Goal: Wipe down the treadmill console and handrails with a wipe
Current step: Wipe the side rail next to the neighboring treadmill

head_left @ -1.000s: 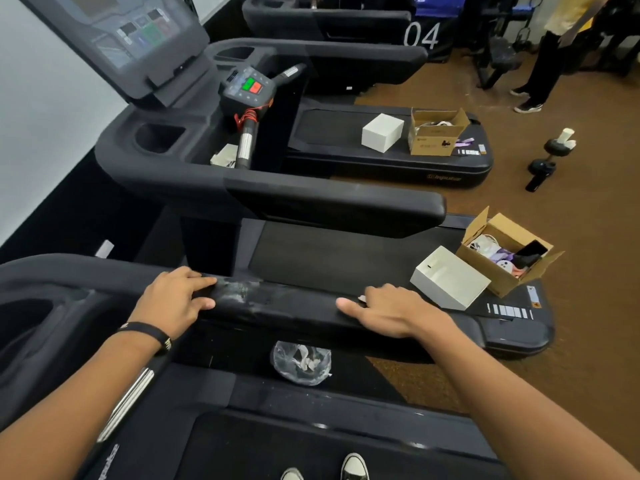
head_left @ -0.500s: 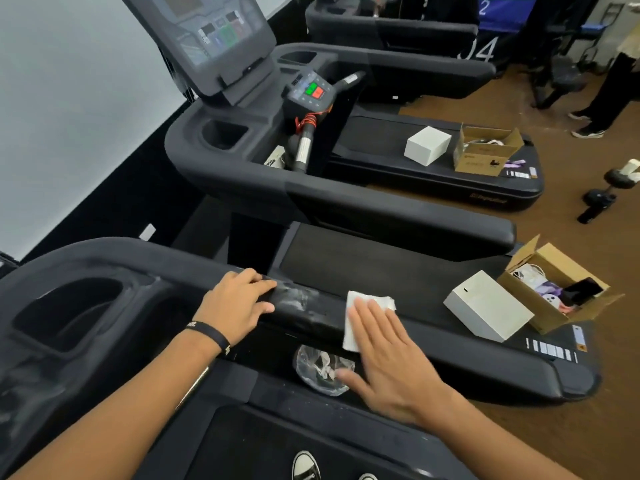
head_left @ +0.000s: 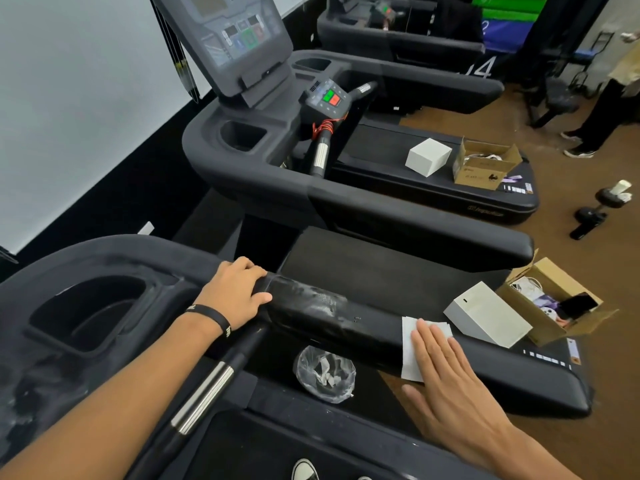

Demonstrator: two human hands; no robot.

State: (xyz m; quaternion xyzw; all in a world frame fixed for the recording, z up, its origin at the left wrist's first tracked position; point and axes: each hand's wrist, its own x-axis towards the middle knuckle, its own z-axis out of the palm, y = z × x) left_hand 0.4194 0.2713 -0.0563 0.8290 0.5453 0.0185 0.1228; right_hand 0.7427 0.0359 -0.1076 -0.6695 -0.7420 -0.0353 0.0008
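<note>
A black padded handrail [head_left: 329, 317] of the treadmill I stand on runs from lower left to right, with whitish smears along its top. My right hand [head_left: 446, 379] lies flat with straight fingers on a white wipe [head_left: 410, 344], pressing it onto the rail's right part. My left hand [head_left: 239, 292], a black band on its wrist, rests over the rail's left end with its fingers curled round it. The console tray [head_left: 86, 306] with a cup recess sits at the left.
A clear plastic bag [head_left: 325, 374] with crumpled wipes hangs below the rail. On the adjacent treadmill's deck sit a white box [head_left: 488, 315] and an open cardboard box [head_left: 554, 303]. Beyond it, that treadmill's console [head_left: 242, 43]. A person's legs [head_left: 595, 116] stand at the far right.
My right hand slid the wipe rightward along the handrail, away from my left hand, which stayed at the rail's left end. My view turned further to the left.
</note>
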